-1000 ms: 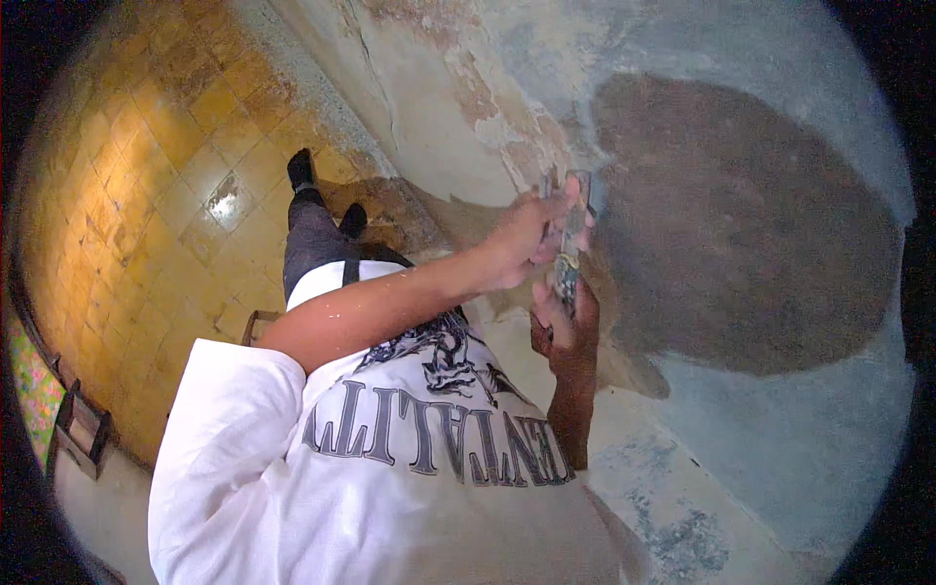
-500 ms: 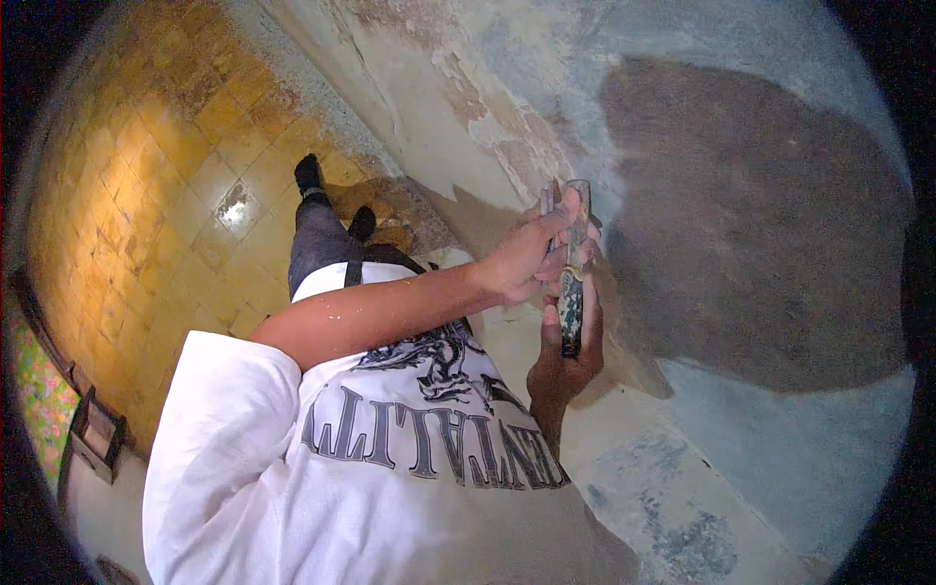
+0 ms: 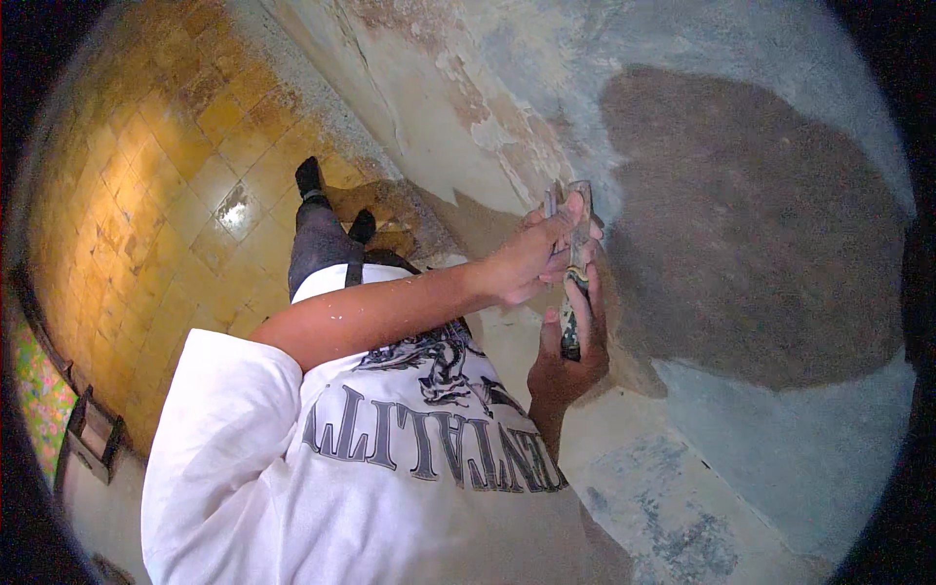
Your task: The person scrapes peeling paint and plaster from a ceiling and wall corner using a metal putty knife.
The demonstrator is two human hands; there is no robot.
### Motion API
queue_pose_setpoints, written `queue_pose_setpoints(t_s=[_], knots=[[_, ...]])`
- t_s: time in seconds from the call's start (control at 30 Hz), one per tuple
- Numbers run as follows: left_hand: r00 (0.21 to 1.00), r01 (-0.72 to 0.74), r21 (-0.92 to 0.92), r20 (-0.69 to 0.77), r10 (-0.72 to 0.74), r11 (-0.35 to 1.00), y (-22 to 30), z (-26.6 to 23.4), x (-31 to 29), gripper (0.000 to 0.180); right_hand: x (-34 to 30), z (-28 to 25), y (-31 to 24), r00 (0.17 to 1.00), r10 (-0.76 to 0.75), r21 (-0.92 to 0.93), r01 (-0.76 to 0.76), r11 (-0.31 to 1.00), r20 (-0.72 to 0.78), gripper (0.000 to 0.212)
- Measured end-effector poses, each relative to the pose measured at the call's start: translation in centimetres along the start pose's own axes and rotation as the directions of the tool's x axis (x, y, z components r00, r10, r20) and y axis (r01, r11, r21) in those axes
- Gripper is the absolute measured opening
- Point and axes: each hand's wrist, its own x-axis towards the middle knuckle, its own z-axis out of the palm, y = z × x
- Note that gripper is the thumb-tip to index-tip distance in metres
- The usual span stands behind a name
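Note:
My right hand (image 3: pixel 573 363) is wrapped round the dark, speckled handle (image 3: pixel 570 336) of a scraper, with a finger lying across the handle. The scraper's long grey blade (image 3: pixel 581 219) points away from me and is smeared with dried material. My left hand (image 3: pixel 531 258) pinches this blade, thumb on top and fingers behind. Between the left fingers a second thin grey metal piece (image 3: pixel 550 205) sticks up beside the blade; its kind and lower part are hidden. Both hands are in front of the wall, right of my body.
A peeling wall (image 3: pixel 712 448) in blue-grey and cream rises along my right, with a large dark shadow patch (image 3: pixel 751 224) on it. Yellow tiles (image 3: pixel 146 214) cover the floor at left. A small wooden object (image 3: pixel 96 432) and a flowered cloth (image 3: pixel 39 400) are at the far left.
A finger of my right hand has come over the front of the handle, covering more of it. My left hand keeps its pinch on the blade.

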Motion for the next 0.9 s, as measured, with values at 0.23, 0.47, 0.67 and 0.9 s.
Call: queue_pose_setpoints(t_s=[0.23,0.47,0.67,0.9], knots=[[0.996,0.013,-0.094,0.088,-0.004,0.995,-0.2,-0.5,0.1,0.036,0.2,-0.4,-0.4,0.996,-0.019,-0.048,0.023,0.999,0.083,0.030],[0.998,0.009,-0.107,0.066,-0.002,0.994,0.0,-1.0,0.3,0.037,0.8,-0.1,-1.3,0.988,-0.110,0.045,0.105,0.993,0.113,0.032],[0.996,0.068,-0.119,0.072,-0.060,0.991,-0.2,0.0,-0.4,0.036,0.3,0.3,-2.1,0.997,-0.075,0.011,0.075,0.997,-0.005,0.042],[0.997,0.042,-0.083,0.066,-0.037,0.996,0.2,0.0,-0.2,0.038,-0.1,0.0,-0.2,0.999,-0.017,0.130,0.021,0.991,-0.034,0.040]])
